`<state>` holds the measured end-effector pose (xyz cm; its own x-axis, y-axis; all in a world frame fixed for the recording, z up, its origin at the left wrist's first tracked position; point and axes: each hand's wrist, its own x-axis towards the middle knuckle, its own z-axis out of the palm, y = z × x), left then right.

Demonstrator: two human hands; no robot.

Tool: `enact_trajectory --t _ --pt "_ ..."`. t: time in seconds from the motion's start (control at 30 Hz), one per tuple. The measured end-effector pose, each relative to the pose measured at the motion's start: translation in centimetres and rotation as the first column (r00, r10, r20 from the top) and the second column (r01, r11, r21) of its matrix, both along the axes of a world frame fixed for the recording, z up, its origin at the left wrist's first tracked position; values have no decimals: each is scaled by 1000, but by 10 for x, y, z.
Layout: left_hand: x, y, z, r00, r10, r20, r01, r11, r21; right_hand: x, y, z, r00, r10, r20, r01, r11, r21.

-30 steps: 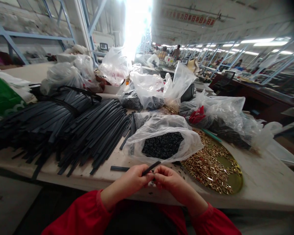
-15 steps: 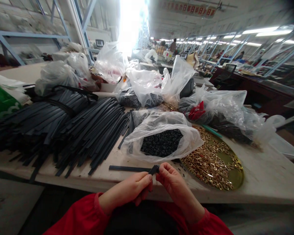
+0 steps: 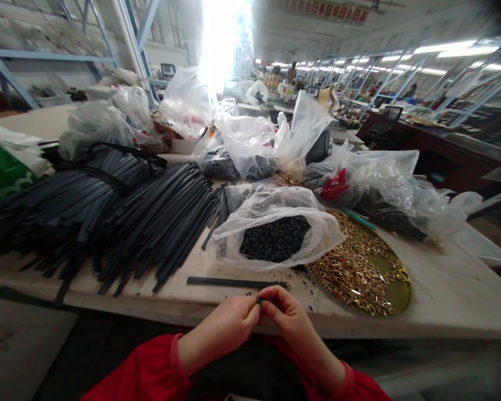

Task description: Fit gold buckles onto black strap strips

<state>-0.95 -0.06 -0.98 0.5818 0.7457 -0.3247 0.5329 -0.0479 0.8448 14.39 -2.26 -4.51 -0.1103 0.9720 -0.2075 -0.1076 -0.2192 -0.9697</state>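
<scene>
My left hand (image 3: 227,320) and my right hand (image 3: 288,314) meet at the table's front edge, fingers closed in a pinch. Between the fingertips a small dark bit of a black strap (image 3: 259,301) shows; the rest of it is hidden by my hands. Just beyond them another black strap (image 3: 221,282) lies flat, with a gold-coloured buckle (image 3: 288,286) at its right end. Behind that, an open clear plastic bag (image 3: 329,239) holds many small black loops (image 3: 275,239). A round gold tray (image 3: 403,298) to the right carries a heap of gold-coloured buckles (image 3: 354,273).
Large bundles of black straps (image 3: 158,223) cover the left of the table (image 3: 451,284). Several filled plastic bags (image 3: 250,133) stand along the back, and another bag (image 3: 392,178) lies at the right. Small black scraps are scattered near the tray.
My hands have moved slightly down and closer together. The strap between them, plainly visible before, is now mostly covered. The buckle end of the strap on the table has come into view.
</scene>
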Motion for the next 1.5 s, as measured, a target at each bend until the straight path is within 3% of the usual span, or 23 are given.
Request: enact_trajectory --t 0.07,0.13,0.2,0.3,0.4,0.47,0.57,0.63,0.67,0.7,0.73,0.77,0.8,0.87,1.0,1.17,1.33,1.37,1.43,1.47,1.5 --pt "-4 -3 -2 999 -28 25 31 992 -126 6 -1 2 999 49 -11 -49 998 -35" --pt "-9 -3 -3 998 -45 35 51 979 -198 14 1 5 1000 15 -21 -16 997 -76" --pt "-12 -1 -4 1000 -27 11 28 988 -154 20 3 7 997 -60 -50 54 992 -110" --pt "-7 3 -7 1000 -1 29 2 999 -33 17 2 4 985 -56 -164 32 989 -146" --pt "4 4 -12 999 22 48 -18 996 -84 6 -4 -4 974 -60 -218 31 990 -135" --pt "11 4 -16 998 40 53 -30 986 -167 1 -8 -8 980 -61 -191 42 994 -102" --pt "17 10 -18 986 74 153 -39 974 -221 14 -6 -6 994 68 -86 -69 997 -20" --pt "19 16 -18 974 116 192 -71 971 -226 40 6 1 979 121 164 -131 990 52" --pt "20 19 -18 972 134 192 -87 969 -232 58 14 5 927 96 362 -137 987 90" --pt "21 21 -17 972 146 185 -99 965 -242 79 25 10 792 -6 610 -102 985 142" --pt "22 23 -17 972 153 177 -104 961 -258 99 36 14 529 -120 840 -73 980 186" --pt "24 24 -16 972 156 173 -103 955 -279 119 48 18 187 -163 969 -81 980 181" --pt "26 25 -16 972 158 172 -102 949 -298 137 59 20 69 -174 982 -55 982 178" --pt "31 24 -14 972 163 170 -101 941 -322 161 78 19 -41 -150 988 -39 988 149" --pt "36 21 -9 985 142 103 -99 935 -339 171 99 11 -78 -101 992 -33 995 99" --pt "27 16 -10 983 126 134 -82 952 -295 171 99 17 -15 -121 993 -13 993 121" --pt "20 13 -6 963 184 198 -134 961 -241 158 75 35 176 -198 964 7 980 200" --pt "21 13 -3 955 208 213 -157 960 -232 147 67 36 254 -194 947 2 980 201" --pt "22 13 3 935 250 250 -199 957 -210 117 51 36 531 -152 833 16 985 170" --pt "23 13 5 925 264 273 -213 956 -202 98 43 34 783 -128 608 75 991 113" --pt "23 14 6 915 277 294 -227 954 -194 79 36 32 942 -113 317 113 993 17"
